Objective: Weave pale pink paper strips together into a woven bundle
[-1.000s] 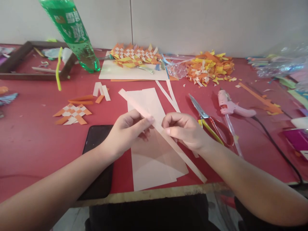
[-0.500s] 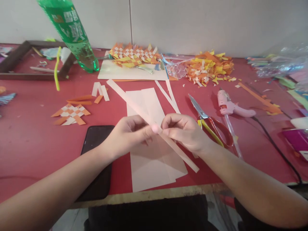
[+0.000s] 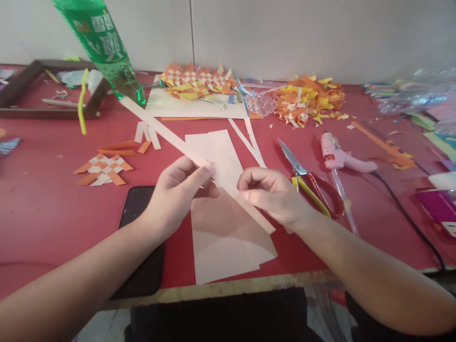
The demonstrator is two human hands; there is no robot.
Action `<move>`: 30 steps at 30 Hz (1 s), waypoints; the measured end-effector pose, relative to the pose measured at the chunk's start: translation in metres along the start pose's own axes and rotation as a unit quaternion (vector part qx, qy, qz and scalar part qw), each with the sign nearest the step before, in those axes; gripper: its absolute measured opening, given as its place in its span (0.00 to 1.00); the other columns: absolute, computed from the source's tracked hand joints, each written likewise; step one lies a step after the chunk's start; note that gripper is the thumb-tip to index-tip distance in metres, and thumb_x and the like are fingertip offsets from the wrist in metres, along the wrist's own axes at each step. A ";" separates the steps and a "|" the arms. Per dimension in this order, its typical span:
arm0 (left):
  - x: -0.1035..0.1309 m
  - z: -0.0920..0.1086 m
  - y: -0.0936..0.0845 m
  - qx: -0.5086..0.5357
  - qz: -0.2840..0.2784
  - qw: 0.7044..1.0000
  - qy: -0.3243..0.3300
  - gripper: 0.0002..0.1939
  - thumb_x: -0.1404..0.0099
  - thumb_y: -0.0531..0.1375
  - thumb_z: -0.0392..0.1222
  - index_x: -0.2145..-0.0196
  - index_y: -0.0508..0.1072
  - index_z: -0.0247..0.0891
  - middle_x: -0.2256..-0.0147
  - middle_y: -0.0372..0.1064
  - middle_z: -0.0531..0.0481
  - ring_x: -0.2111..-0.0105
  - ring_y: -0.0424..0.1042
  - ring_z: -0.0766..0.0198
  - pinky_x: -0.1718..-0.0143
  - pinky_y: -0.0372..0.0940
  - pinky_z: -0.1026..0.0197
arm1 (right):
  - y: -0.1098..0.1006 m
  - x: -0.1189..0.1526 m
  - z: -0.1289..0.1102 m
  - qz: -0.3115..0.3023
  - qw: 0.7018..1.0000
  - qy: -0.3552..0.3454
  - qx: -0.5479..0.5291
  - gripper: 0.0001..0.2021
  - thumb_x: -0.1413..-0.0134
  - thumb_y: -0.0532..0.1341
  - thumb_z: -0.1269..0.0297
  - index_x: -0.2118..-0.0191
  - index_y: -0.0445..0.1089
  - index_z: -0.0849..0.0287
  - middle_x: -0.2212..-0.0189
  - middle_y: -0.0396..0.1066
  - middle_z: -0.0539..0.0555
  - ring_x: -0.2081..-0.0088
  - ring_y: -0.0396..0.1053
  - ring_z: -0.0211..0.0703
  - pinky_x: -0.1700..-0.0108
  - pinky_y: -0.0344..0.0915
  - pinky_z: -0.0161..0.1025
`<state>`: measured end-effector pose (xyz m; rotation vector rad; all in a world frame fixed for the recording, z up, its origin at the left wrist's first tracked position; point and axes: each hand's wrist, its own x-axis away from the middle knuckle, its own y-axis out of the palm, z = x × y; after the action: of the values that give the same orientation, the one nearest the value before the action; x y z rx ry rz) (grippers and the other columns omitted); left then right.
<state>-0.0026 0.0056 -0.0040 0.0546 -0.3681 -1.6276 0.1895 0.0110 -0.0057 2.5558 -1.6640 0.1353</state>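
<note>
A long pale paper strip (image 3: pixel 164 134) slants across the middle, from near the bottle down toward the right. My left hand (image 3: pixel 173 192) pinches it between thumb and fingers around its middle. Farther down the strip, my right hand (image 3: pixel 270 195) is closed on it too, thumb against curled fingers. Under both hands lie white paper sheets (image 3: pixel 226 242), partly overlapping. Two narrow pale strips (image 3: pixel 251 142) rest just beyond my right hand. A woven orange-and-white paper piece (image 3: pixel 109 166) and short paper bits (image 3: pixel 153 137) lie to the left.
A black phone (image 3: pixel 142 270) lies by my left forearm. Scissors (image 3: pixel 309 183) and a pink glue gun (image 3: pixel 345 159) with its cord are at right. A green bottle (image 3: pixel 107 47), a dark frame (image 3: pixel 39 113), woven paper pieces (image 3: pixel 197 80) and a pile of folded paper (image 3: pixel 309 99) stand along the back.
My left hand has moved up and to the left with the strip, which has slid the same way through the right fingers. The gap between my hands has widened.
</note>
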 end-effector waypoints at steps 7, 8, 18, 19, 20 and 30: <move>-0.003 0.007 -0.002 0.084 0.133 0.985 0.071 0.09 0.38 0.63 0.40 0.73 0.66 0.42 0.76 0.62 0.59 0.79 0.65 0.72 0.73 0.69 0.66 | -0.009 -0.003 0.004 0.001 0.999 0.000 -0.045 0.04 0.56 0.60 0.73 0.76 0.66 0.59 0.82 0.60 0.44 0.82 0.54 0.29 0.80 0.47 0.32; -0.003 0.008 -0.002 0.099 0.137 0.983 0.073 0.09 0.38 0.63 0.40 0.73 0.66 0.42 0.77 0.61 0.59 0.79 0.64 0.72 0.73 0.68 0.66 | -0.010 -0.003 0.004 0.005 0.999 0.003 -0.047 0.04 0.57 0.60 0.74 0.77 0.66 0.59 0.83 0.60 0.44 0.82 0.54 0.29 0.80 0.46 0.32; -0.008 0.010 -0.004 0.141 0.127 0.982 -0.004 0.11 0.39 0.63 0.41 0.77 0.67 0.39 0.82 0.60 0.58 0.81 0.62 0.73 0.77 0.66 0.68 | -0.021 -0.006 -0.006 0.089 0.988 -0.028 -0.126 0.05 0.59 0.59 0.68 0.80 0.63 0.57 0.83 0.59 0.47 0.82 0.56 0.34 0.79 0.52 0.36; -0.006 0.008 -0.003 0.094 0.045 0.994 -0.046 0.11 0.40 0.64 0.43 0.76 0.69 0.38 0.81 0.63 0.57 0.81 0.63 0.72 0.78 0.65 0.68 | -0.020 -0.006 -0.005 0.100 0.987 -0.023 -0.122 0.05 0.55 0.59 0.66 0.78 0.65 0.57 0.82 0.60 0.47 0.81 0.57 0.34 0.79 0.52 0.36; -0.003 0.007 -0.001 0.047 -0.042 0.995 -0.080 0.10 0.41 0.65 0.44 0.75 0.71 0.38 0.80 0.66 0.55 0.81 0.65 0.72 0.78 0.65 0.68 | -0.019 -0.006 -0.003 0.100 0.988 -0.014 -0.113 0.06 0.51 0.59 0.64 0.76 0.67 0.57 0.81 0.61 0.48 0.81 0.58 0.34 0.79 0.52 0.35; 0.003 0.003 0.000 -0.104 -0.250 0.955 -0.119 0.14 0.41 0.66 0.46 0.60 0.74 0.37 0.63 0.75 0.47 0.70 0.74 0.67 0.68 0.69 0.66 | -0.008 0.000 0.001 -0.010 0.996 0.060 -0.069 0.15 0.41 0.60 0.54 0.73 0.70 0.59 0.81 0.63 0.48 0.79 0.59 0.34 0.78 0.52 0.33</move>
<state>-0.0037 0.0037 -0.0010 -0.2274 -0.3831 -2.1763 0.1974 0.0139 -0.0072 2.4125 -1.5483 0.1624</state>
